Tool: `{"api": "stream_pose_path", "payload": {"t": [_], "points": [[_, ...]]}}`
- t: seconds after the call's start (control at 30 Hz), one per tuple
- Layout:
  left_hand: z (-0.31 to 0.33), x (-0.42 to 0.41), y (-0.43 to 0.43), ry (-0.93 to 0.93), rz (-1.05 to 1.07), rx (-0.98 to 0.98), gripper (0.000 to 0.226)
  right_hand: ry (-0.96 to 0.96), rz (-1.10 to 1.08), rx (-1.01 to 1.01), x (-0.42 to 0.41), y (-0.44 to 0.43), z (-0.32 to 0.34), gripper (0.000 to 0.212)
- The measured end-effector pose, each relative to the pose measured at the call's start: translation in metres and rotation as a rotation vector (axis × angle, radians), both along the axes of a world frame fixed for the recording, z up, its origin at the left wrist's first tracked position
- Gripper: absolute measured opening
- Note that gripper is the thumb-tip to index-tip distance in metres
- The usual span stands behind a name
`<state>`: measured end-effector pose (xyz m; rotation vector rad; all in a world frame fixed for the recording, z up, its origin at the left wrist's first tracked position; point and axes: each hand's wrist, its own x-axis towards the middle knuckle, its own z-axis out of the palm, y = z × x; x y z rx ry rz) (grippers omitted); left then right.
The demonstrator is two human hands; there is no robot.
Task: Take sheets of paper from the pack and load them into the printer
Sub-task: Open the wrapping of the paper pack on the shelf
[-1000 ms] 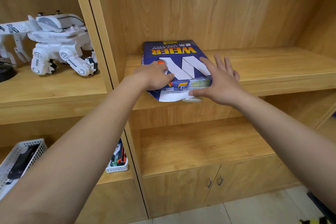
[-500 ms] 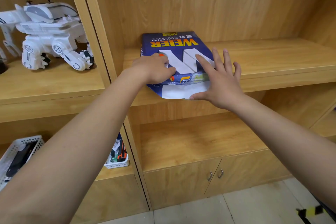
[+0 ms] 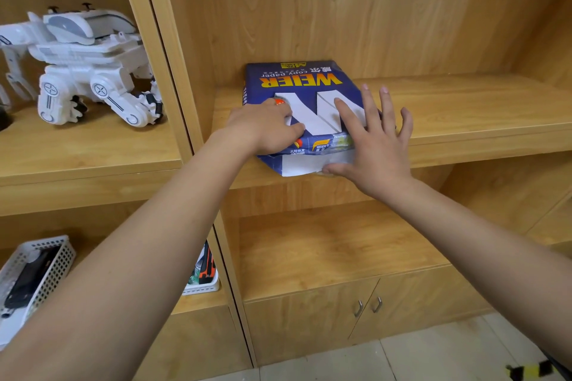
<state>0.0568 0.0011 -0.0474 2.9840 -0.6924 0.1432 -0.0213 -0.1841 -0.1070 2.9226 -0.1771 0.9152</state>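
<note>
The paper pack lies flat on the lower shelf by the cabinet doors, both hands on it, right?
Not quite. The head view shows the paper pack flat on the upper shelf, not the lower one; the left hand and right hand are both on it.

Both hands (image 3: 266,127) (image 3: 376,148) rest on the paper pack (image 3: 305,93).

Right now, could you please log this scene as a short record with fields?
setting: wooden shelf unit
paper pack: blue, flat on the shelf, near end open
left hand: curled, pressing on the pack's top
right hand: fingers spread over the pack's right side, thumb at the open end
neighbour shelf: white toy robot
printer: not in view
</note>
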Motion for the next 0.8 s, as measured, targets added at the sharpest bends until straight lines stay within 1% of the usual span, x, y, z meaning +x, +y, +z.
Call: {"api": "stream_pose_path", "payload": {"t": [0.2, 0.37, 0.53, 0.67, 0.73, 0.8], "points": [[0.003, -0.001, 0.001, 0.03, 0.005, -0.001, 0.052, -0.009, -0.005, 0.013, -0.001, -0.001, -0.004, 0.114], [0.005, -0.008, 0.0, 0.04, 0.016, -0.009, 0.051, -0.023, 0.031, 0.02, -0.01, -0.004, -0.01, 0.105], [0.001, -0.011, -0.002, 0.04, 0.014, -0.025, 0.048, -0.044, 0.086, 0.119, -0.025, -0.02, -0.011, 0.095], [0.001, -0.013, -0.002, 0.062, 0.02, -0.054, 0.046, -0.067, 0.121, 0.244, -0.031, -0.037, -0.011, 0.087], [0.0, -0.014, -0.002, 0.062, 0.019, -0.106, 0.042, -0.086, 0.137, 0.324, -0.033, -0.044, -0.008, 0.084], [-0.003, -0.016, 0.001, 0.069, 0.014, -0.273, 0.037, -0.089, 0.151, 0.386, -0.034, -0.049, -0.005, 0.083]]}}
